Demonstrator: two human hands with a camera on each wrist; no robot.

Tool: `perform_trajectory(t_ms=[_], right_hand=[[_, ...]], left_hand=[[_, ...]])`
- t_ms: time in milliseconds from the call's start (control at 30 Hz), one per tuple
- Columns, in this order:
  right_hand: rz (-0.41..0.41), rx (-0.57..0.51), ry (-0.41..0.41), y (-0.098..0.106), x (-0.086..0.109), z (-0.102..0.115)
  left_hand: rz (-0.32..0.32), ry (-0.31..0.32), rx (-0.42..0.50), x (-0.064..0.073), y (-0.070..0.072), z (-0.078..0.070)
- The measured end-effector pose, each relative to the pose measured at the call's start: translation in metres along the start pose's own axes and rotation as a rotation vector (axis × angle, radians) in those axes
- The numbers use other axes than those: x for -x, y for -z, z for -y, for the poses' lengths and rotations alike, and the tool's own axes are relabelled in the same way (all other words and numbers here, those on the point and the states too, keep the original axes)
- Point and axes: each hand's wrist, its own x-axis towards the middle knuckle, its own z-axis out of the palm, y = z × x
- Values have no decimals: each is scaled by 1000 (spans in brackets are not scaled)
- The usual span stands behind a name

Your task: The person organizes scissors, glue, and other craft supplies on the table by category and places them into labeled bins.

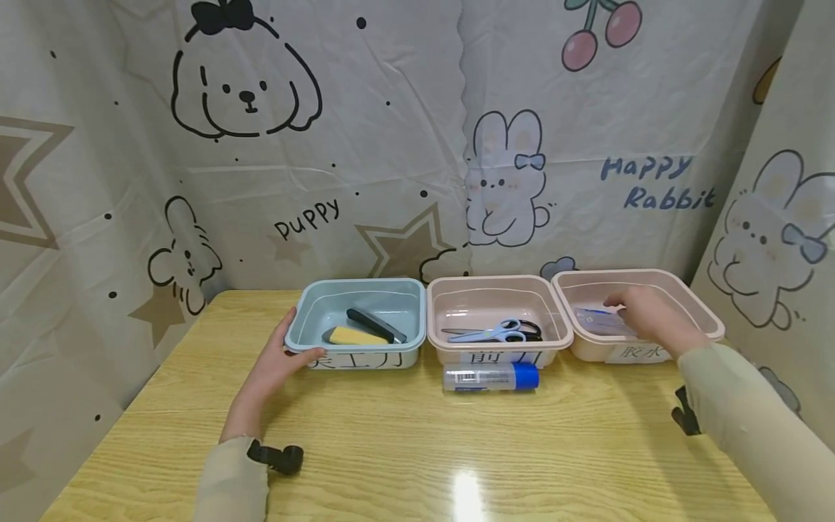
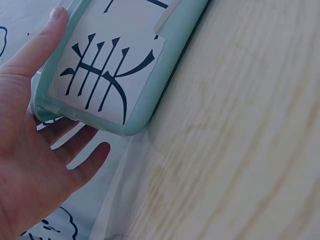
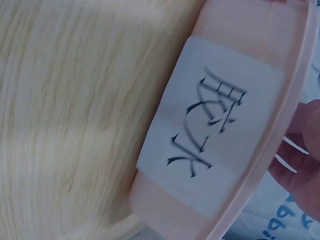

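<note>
My left hand (image 1: 277,359) grips the front left corner of a light blue plastic bin (image 1: 365,360), its thumb on the front rim and its fingers round the side. Inside that bin lie a yellow utility knife (image 1: 357,336) and a black one (image 1: 375,324). Over on the right, my right hand (image 1: 646,315) reaches over the rim into a pink bin (image 1: 704,330) with a paper label. Clear items with blue parts (image 1: 596,321) lie at its fingertips; I cannot tell whether the fingers pinch one. In the right wrist view the bin's wall hides the fingertips.
Between these bins stands another pink bin (image 1: 450,354) with blue-handled scissors (image 1: 496,332) and a black-handled pair. A clear glue tube (image 1: 483,377) with a blue cap lies before it on the wooden table (image 1: 391,449). A printed curtain (image 1: 391,145) hangs behind.
</note>
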Motion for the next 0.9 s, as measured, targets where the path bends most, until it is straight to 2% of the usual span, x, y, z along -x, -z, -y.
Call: perform_trajectory(t_ms=[233,333,433,500,600,700,900], right_hand=[[-222,-16,92,3,11,46],[-307,-73,91,2,21,71],[-396,-123,136,-2,30,91],[-420,-149,167,-6,35,102],[-379,-198,223,-14,41,119],[-282,-244,232,-24,46,135],[-208,-190,272,-46,47,156]], left_hand=[[-4,-10,-5,1,1,0],[2,-9,-3,1,1,0],[4,-6,-5,0,1,-1],[7,-4,-3,0,0,-1],[7,-8,-1,0,1,-2],[9,-14,5,-1,1,-2],[8,0,-12,-1,0,-1]])
